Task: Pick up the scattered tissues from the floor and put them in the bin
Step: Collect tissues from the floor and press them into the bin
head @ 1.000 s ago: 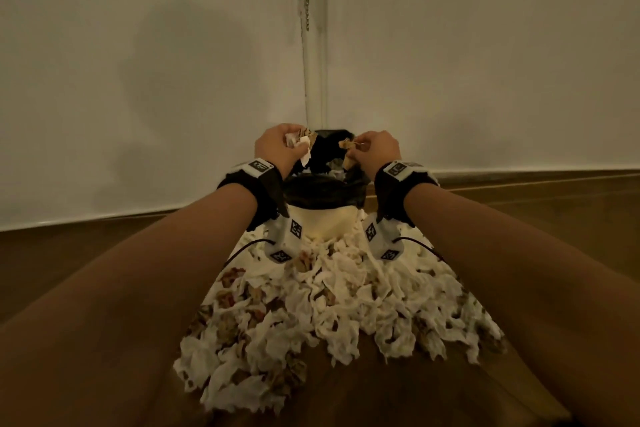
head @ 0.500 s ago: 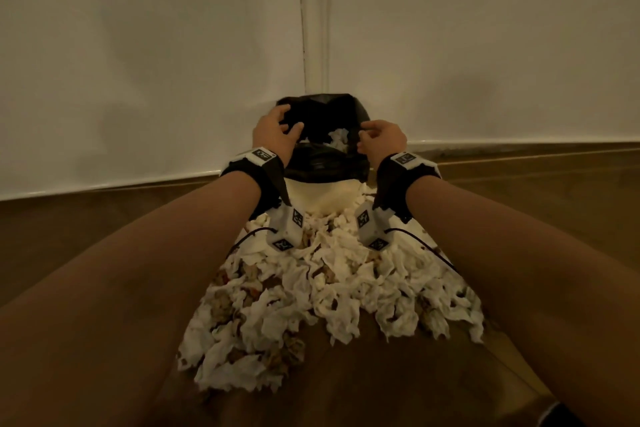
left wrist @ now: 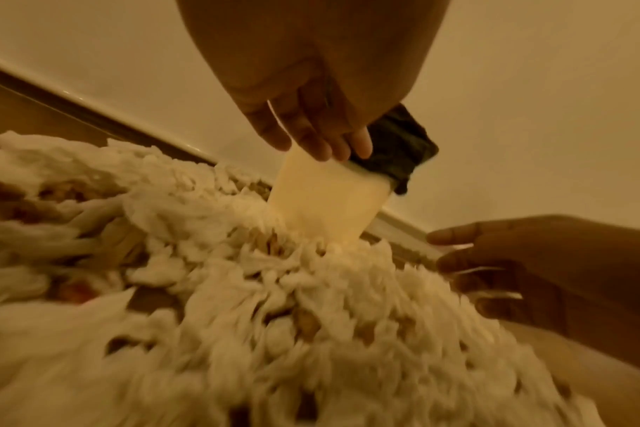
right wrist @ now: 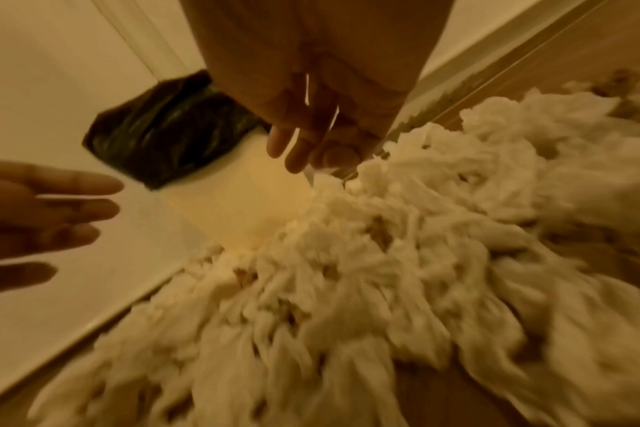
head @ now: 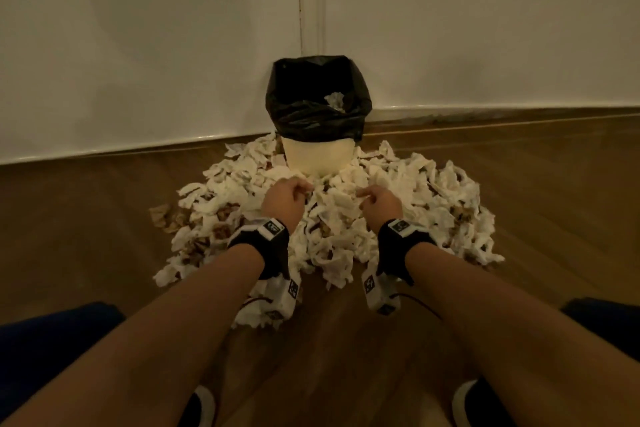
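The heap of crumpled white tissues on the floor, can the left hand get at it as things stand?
Probably yes: the left hand hovers open right over the tissue heap, nothing between.

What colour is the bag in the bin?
Black; the bin bag shows best in the head view.

The tissues (head: pixel 332 215) are thin, soft paper, crumpled and wrinkled, with a matt white finish; several pieces carry brown patches. The bin (head: pixel 318 152) has a smooth, cream plastic body with a faint sheen. The bin liner (head: pixel 311 114) is thin black plastic film, creased and glossy, folded over the rim. The floor (head: pixel 86 218) is brown wood with a smooth, low-gloss finish and visible plank lines. The walls (head: pixel 138 45) are smooth and matt, off-white. The wrist straps (head: pixel 273 246) are black cloth, matt, and carry white plastic housings (head: pixel 377 291) with printed black-and-white markers.
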A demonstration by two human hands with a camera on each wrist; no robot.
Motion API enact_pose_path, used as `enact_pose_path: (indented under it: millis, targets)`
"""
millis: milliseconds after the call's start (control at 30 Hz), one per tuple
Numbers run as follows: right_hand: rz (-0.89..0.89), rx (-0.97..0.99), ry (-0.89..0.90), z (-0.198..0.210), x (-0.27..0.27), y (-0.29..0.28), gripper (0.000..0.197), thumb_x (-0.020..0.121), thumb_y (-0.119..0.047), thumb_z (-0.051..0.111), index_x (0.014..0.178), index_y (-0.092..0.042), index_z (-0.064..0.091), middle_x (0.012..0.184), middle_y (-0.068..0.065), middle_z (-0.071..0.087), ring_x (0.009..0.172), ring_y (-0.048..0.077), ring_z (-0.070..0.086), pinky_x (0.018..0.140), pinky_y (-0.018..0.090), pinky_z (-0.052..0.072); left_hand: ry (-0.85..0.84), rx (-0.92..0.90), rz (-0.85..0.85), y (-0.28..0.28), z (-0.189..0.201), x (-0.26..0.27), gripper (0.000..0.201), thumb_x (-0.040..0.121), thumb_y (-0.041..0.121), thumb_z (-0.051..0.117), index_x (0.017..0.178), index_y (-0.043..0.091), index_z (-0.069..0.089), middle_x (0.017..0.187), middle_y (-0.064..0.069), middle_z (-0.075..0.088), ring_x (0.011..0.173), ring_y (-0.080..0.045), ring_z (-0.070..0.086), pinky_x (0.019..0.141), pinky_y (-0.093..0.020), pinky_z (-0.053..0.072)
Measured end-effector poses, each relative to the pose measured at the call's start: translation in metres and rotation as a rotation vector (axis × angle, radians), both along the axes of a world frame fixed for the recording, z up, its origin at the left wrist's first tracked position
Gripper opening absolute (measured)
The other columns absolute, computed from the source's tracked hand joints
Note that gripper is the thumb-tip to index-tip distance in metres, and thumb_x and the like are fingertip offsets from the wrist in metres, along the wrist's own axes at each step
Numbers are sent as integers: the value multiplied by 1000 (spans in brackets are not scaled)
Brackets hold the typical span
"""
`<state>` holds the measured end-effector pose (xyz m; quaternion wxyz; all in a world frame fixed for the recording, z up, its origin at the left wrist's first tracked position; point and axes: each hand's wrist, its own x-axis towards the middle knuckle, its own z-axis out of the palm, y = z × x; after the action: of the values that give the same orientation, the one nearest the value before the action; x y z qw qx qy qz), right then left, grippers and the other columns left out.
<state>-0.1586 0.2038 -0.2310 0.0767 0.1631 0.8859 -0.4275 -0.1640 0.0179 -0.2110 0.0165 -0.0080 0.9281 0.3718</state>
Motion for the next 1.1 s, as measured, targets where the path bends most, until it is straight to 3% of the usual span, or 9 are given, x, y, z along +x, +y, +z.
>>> enact_pose_path:
  millis: [67, 167, 233, 333, 600, 733, 833, 1000, 1100]
  targets:
    - [108, 100, -48, -15, 19, -5, 28, 95, -12, 38, 110, -17, 61, 119, 13, 61, 88, 25, 56, 73, 33, 47, -50, -107, -95, 2, -17, 15, 25, 94, 11, 42, 103, 18, 64, 112, -6, 63, 95, -23, 59, 79, -30, 48]
    - [353, 353, -162, -38, 43, -12, 37, 94, -20, 47, 130, -15, 46, 138, 13, 41, 124, 31, 41, 98, 42, 42, -147, -423, -311, 4, -40, 36, 27, 94, 13, 42, 109, 24, 61, 118, -2, 58, 102, -22, 57, 87, -35, 47]
    - [432, 478, -183, -49, 60, -15, 42, 92, -25, 51, 132, -16, 40, 138, 12, 35, 127, 32, 33, 100, 43, 39, -190, -683, -456, 7, -52, 48, 27, 93, 14, 45, 112, 26, 58, 118, -1, 56, 109, -22, 54, 98, -39, 38]
    - [487, 532, -161, -62, 78, -19, 52, 88, -31, 57, 132, -14, 36, 137, 11, 33, 127, 31, 31, 102, 40, 35, -217, -839, -528, 8, -65, 58, 26, 92, 15, 45, 114, 25, 57, 115, -3, 57, 112, -24, 51, 104, -43, 30]
    - [542, 514, -177, -83, 87, -31, 77, 83, -45, 63, 144, -20, 24, 146, 10, 26, 131, 34, 31, 103, 42, 36, -194, -635, -353, 3, -82, 66, 33, 90, 14, 49, 120, 26, 50, 126, -1, 47, 120, -23, 41, 99, -40, 33]
    - [609, 529, -263, -90, 88, -31, 62, 85, -41, 62, 138, -22, 36, 150, 8, 18, 134, 34, 26, 105, 45, 37, -151, -496, -154, 3, -82, 67, 29, 88, 18, 51, 114, 29, 54, 123, 2, 50, 117, -22, 45, 95, -39, 37]
    - [553, 479, -296, -95, 96, -25, 45, 89, -29, 59, 131, -18, 46, 146, 5, 22, 132, 33, 29, 101, 45, 42, -146, -419, -64, 2, -81, 67, 23, 89, 19, 50, 109, 28, 57, 121, 0, 50, 115, -23, 45, 92, -39, 38]
    - [355, 433, -338, -98, 107, -12, 30, 95, -16, 47, 124, -6, 50, 138, 10, 35, 123, 27, 42, 96, 37, 44, -137, -431, -161, 1, -85, 66, 25, 89, 13, 51, 109, 25, 58, 126, -1, 46, 117, -22, 45, 93, -38, 40]
    - [248, 388, -276, -96, 110, -8, 35, 94, -2, 41, 128, -8, 44, 134, 12, 43, 118, 29, 48, 91, 37, 45, -182, -481, -375, 4, -95, 67, 42, 89, 9, 49, 126, 28, 51, 140, -2, 36, 124, -26, 40, 99, -39, 41]
